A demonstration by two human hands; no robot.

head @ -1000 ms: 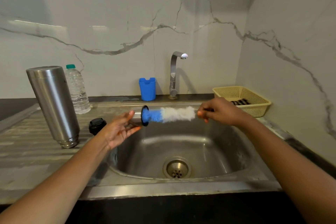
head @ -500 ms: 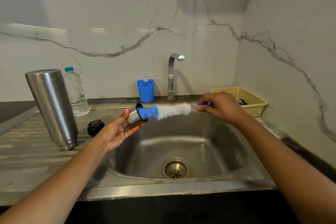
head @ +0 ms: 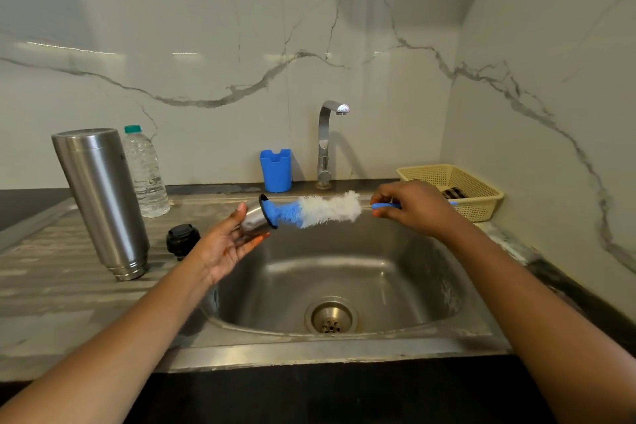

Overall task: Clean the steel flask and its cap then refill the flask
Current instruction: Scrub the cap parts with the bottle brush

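The steel flask (head: 99, 203) stands mouth down on the draining board at the left. Its small steel cap (head: 253, 218) lies on its side in my left hand (head: 223, 248), pinched between thumb and fingers over the sink's left edge. A bottle brush (head: 320, 210) with white and blue bristles has its blue tip pushed into the cap's mouth. My right hand (head: 413, 206) grips the brush's thin blue handle, above the sink's back right. A black stopper (head: 182, 239) sits on the board beside the flask.
A clear water bottle (head: 146, 175) with a green lid stands behind the flask. At the back are a blue holder (head: 276, 170) and the tap (head: 325, 144), which is not running. A yellow basket (head: 481, 203) sits at the right. The sink (head: 344, 268) holds no items.
The cap and brush have tilted a little, the cap end now lower than the handle end. Both hands keep their hold and have barely shifted.
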